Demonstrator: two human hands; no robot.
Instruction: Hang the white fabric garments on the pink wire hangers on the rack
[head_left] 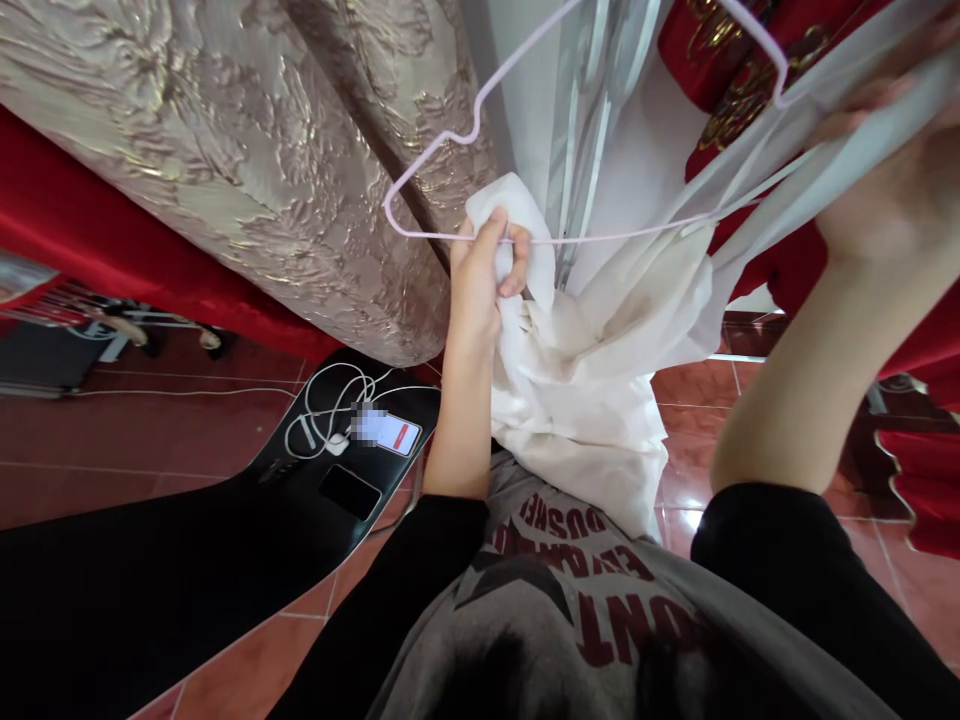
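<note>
My left hand (480,270) is closed around the lower bar of a thin lilac clothes hanger (600,240), with a bunched edge of white cloth (592,385) pinched in its fingers. The cloth drapes down in folds against my grey shirt and stretches up to the right, where it looks sheer. At the upper right, my right hand (885,170) is blurred, its fingers curled in the raised part of the cloth near the hanger's right end. Part of that end is hidden behind the cloth, and the hanger's top runs out of view.
A black bench seat (150,590) on the left carries a lit phone (397,433), a dark phone (350,492) and a white cable (311,385). Shiny embossed fabric (247,150) hangs at the upper left. Red drapery (922,490) hangs right, above red floor tiles (694,440).
</note>
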